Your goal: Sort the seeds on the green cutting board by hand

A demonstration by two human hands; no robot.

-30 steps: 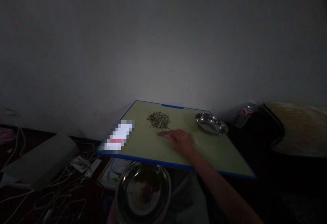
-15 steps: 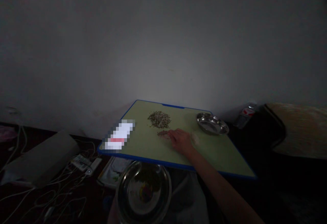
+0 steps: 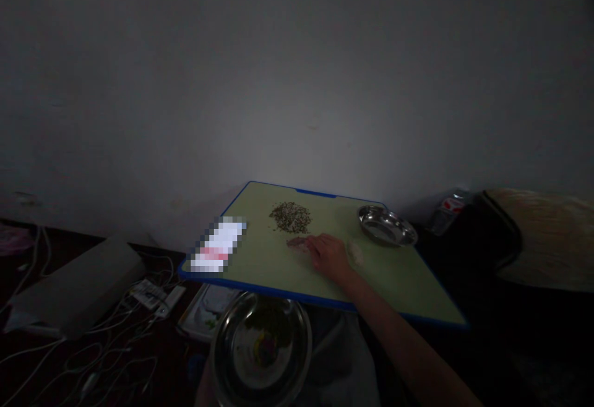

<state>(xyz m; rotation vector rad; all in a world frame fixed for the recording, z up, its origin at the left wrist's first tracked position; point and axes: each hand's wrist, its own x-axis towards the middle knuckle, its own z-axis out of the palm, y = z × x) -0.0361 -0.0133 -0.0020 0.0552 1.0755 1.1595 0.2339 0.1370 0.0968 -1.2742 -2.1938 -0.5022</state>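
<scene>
My right hand rests palm down on a pale green board with a blue rim. Its fingers lie flat, and the fingertips touch a small reddish heap of grains. A larger pile of grey-green grains lies just beyond it. To the hand's right is a faint pale patch. A large steel bowl sits close to me below the board's near edge. A sliver of skin at the bowl's lower left may be my left hand; its fingers are hidden.
A small steel dish stands at the board's far right corner. A blurred white and pink item lies on its left edge. Cables and a grey box lie on the left. A bottle and a dark bag stand right. The room is dim.
</scene>
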